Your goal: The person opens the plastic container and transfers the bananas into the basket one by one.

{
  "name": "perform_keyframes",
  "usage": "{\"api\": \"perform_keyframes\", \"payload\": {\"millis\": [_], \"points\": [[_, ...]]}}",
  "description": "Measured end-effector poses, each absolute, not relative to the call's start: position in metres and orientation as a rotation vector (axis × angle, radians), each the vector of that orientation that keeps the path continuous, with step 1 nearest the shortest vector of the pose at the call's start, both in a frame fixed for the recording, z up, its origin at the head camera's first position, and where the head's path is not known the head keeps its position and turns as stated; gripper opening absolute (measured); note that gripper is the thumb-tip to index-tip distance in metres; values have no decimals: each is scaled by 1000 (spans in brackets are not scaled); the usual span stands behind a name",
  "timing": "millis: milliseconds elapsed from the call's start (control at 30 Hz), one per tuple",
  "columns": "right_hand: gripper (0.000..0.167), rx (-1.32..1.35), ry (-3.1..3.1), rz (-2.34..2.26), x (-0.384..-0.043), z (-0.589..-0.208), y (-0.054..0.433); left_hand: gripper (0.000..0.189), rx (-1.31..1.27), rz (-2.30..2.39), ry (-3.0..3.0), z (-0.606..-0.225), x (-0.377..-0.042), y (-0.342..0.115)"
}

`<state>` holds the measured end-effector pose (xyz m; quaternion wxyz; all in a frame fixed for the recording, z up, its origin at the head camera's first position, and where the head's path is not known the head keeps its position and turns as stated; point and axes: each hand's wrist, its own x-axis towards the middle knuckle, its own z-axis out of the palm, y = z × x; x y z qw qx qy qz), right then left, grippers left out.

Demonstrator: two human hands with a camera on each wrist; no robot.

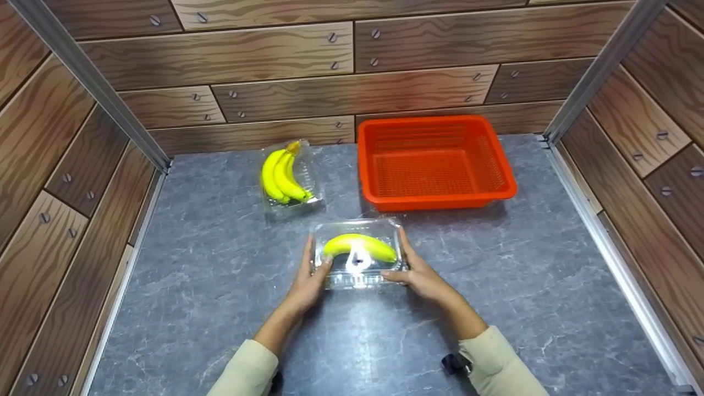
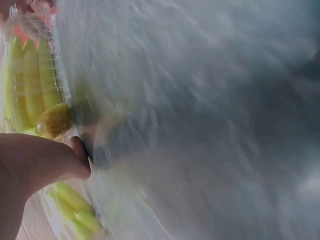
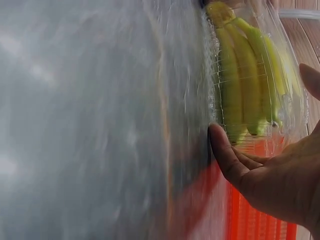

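A clear plastic clamshell box [image 1: 360, 280] is held between both hands near the middle of the table, with yellow bananas [image 1: 344, 241] inside. My left hand [image 1: 308, 283] grips its left side, thumb over the near left corner. On the opposite side my right hand [image 1: 421, 275] holds the box, thumb along the near right corner and fingers down the side wall. In the left wrist view, the box's bananas [image 2: 32, 85] show through the wall beyond the hand. The right wrist view shows the bananas [image 3: 245, 80] as a bunch with a brownish stem end.
A second clear box [image 1: 313, 170] of bananas [image 1: 283, 173] lies at the back left. At the back right stands a red-orange plastic basket [image 1: 440, 203] with slotted walls. Wood-patterned panels [image 1: 286, 55] enclose the grey marbled table [image 1: 209, 286] at the back and sides.
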<state>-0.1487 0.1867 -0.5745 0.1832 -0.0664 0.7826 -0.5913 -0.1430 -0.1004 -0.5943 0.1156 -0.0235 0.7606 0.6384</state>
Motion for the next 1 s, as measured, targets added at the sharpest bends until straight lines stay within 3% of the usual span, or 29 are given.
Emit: {"api": "perform_keyframes", "payload": {"millis": [533, 1000], "points": [[118, -137, 2224, -1678, -140, -575, 233, 95, 136, 1821, 2186, -598, -150, -66], [114, -86, 2256, -1688, -134, -578, 237, 101, 152, 1858, 2041, -606, -148, -70]]}}
